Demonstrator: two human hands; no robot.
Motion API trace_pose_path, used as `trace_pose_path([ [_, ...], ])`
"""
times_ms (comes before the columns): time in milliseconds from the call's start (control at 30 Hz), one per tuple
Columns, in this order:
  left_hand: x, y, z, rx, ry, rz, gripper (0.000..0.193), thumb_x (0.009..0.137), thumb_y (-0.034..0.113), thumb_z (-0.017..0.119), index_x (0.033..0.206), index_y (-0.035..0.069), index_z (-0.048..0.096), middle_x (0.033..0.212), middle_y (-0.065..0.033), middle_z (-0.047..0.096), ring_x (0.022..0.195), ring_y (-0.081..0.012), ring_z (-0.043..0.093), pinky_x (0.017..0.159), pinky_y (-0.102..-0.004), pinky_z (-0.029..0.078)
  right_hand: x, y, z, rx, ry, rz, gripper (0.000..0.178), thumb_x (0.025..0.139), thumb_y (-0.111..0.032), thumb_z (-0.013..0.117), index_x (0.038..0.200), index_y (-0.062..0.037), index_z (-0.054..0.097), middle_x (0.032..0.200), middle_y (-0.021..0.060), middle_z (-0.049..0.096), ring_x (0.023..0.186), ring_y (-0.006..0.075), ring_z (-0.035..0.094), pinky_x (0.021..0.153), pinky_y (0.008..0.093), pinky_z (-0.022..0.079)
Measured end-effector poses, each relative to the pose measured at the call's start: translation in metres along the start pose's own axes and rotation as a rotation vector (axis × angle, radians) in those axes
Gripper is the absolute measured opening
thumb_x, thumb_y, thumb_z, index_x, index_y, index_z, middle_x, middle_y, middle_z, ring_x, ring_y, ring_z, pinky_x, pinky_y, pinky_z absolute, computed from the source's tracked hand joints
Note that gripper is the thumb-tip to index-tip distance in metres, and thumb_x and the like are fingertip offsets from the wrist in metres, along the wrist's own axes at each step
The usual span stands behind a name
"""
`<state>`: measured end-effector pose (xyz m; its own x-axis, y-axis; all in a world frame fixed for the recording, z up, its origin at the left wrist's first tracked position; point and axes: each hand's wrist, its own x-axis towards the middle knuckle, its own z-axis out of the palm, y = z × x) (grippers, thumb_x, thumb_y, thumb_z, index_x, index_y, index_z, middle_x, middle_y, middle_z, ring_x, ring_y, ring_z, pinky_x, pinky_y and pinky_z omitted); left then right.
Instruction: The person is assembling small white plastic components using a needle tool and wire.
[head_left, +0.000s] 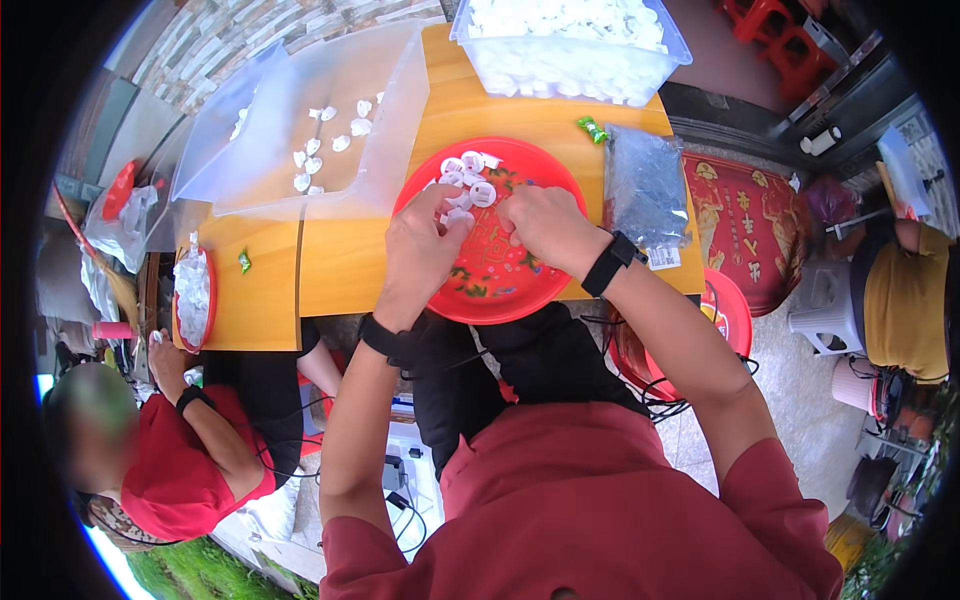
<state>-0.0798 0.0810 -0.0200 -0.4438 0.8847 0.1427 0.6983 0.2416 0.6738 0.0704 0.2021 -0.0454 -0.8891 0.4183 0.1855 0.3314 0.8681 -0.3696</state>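
Plenty seems left: white pieces [482, 193] lie in the red tray [520, 290] by the left hand [425, 248], its fingers bunched at them; the right hand [553, 228] has fingers curled together; I cannot tell what either grips. The tub [676, 50] is heaped with white bits [565, 20]; the bin [385, 165] holds a scattered few

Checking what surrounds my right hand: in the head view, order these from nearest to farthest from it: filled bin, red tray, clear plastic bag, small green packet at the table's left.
From the right hand:
1. Red tray, directly beneath it.
2. Clear plastic bag, to its right.
3. Filled bin, at the table's far side.
4. Small green packet, far left.
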Motion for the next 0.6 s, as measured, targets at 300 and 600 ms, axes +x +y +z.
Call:
trace_pose_path([
  [300,-0.042,-0.012,-0.017,-1.490,-0.270,-0.499,0.031,0.097,0.013,0.055,0.126,0.001,0.053,0.111,-0.0108,0.065,0.088,-0.0199,0.069,0.073,-0.0249,0.058,0.000,0.004,0.000,-0.095,-0.156,-0.060,0.009,0.079,-0.010,0.064,0.081,-0.0010,0.063,0.084,0.0183,0.062,0.080,0.0362,0.063,0.063,0.0444,0.049],
  [600,-0.061,0.004,-0.007,-1.567,-0.124,-0.493,0.034,0.097,0.011,0.058,0.129,0.001,0.052,0.113,-0.0098,0.064,0.101,-0.0188,0.065,0.088,-0.0251,0.055,-0.027,-0.023,-0.028,1.043,-0.040,0.225,0.010,0.086,-0.004,0.066,0.094,0.0018,0.064,0.082,0.0082,0.067,0.079,0.0144,0.065,0.070,0.0280,0.051],
])
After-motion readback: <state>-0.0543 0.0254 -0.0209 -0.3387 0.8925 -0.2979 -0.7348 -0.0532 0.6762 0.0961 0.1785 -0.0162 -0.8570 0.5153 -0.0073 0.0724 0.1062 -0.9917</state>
